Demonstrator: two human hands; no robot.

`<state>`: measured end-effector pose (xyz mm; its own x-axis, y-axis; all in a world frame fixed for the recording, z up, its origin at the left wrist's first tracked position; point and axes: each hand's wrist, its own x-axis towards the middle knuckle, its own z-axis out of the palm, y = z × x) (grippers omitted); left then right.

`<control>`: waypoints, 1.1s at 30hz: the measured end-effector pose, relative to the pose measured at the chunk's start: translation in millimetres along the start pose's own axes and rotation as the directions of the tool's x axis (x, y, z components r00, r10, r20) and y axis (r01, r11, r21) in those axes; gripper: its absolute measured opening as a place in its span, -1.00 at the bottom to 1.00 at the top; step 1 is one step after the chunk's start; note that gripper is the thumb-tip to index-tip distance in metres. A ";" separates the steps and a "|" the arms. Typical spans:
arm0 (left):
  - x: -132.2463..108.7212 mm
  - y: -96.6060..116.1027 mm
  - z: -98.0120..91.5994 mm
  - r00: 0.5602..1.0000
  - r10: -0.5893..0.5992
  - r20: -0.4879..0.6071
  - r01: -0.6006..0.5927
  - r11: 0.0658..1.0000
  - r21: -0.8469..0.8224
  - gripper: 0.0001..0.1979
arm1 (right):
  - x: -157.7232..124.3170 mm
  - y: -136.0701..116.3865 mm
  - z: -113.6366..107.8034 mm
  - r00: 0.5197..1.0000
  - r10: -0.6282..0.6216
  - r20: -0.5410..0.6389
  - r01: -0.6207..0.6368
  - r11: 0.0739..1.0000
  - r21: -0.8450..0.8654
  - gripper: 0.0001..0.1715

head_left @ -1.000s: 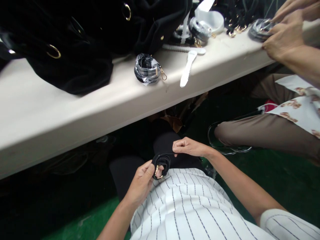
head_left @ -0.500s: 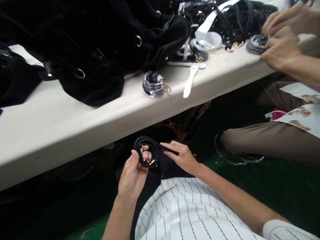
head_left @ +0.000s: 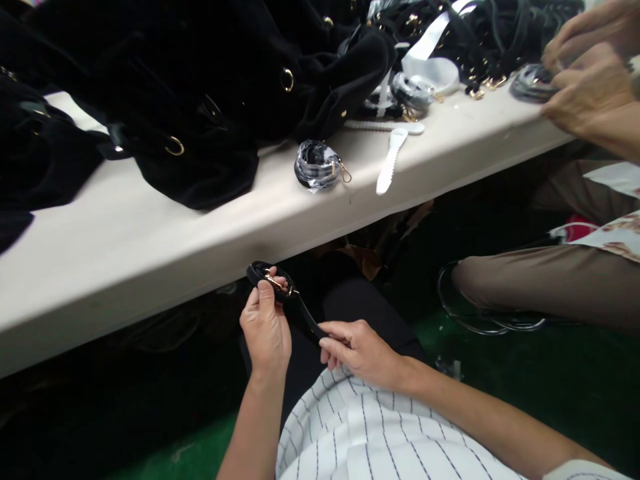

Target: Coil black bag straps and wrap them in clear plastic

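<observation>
A black strap (head_left: 257, 272) with gold-coloured metal fittings is wound into a coil above my lap, just off the table's front edge. My left hand (head_left: 269, 323) grips the coil, its thumb on the near side and fingertips showing through the loop. From the coil a length of the same strap runs down to the right. My right hand (head_left: 353, 347) pinches that length between thumb and fingers. Beyond the hands, a coiled strap in clear wrap (head_left: 317, 167) with a gold clasp lies near the table edge.
Black bags (head_left: 200, 100) with gold rings cover the back left of the white table (head_left: 200, 247). White serrated ties (head_left: 391, 162) lie right of the wrapped coil. Behind are more black straps (head_left: 490, 40). Another person's hands (head_left: 590, 87) work at the right over a wrapped coil.
The coil has tilted and moved slightly left and up with my left hand. My right hand has moved down, and the strap length now stretches between both hands. The view has shifted a little.
</observation>
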<state>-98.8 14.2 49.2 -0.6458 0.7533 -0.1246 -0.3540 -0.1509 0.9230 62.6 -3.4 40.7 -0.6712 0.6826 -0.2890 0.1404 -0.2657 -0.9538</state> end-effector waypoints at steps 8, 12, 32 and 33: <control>-17.8 -20.6 -20.5 0.977 0.044 0.211 -0.163 0.790 0.591 -0.76 | -1.6 -9.0 1.7 0.998 0.062 -0.001 -0.059 0.949 0.309 -0.52; -26.6 -28.1 -27.7 0.906 -0.143 0.398 -0.156 0.762 0.629 -0.79 | 3.0 -16.9 -9.0 0.997 0.063 0.044 -0.077 0.839 0.538 -0.60; -71.2 -23.8 -26.9 0.687 -0.535 0.492 0.112 0.747 0.656 -0.57 | 12.5 13.8 -58.0 0.966 0.189 -0.178 -0.115 0.926 0.360 -0.62; -71.3 -24.0 -27.2 0.683 -0.536 0.496 0.116 0.750 0.651 -0.58 | 12.3 14.8 -58.6 0.965 0.201 -0.169 -0.124 0.916 0.382 -0.62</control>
<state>-62.7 -53.3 26.0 0.0849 0.9129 -0.3994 0.1004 0.3909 0.9149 99.1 41.0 18.3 -0.4965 0.7201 -0.4847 -0.0666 -0.5883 -0.8059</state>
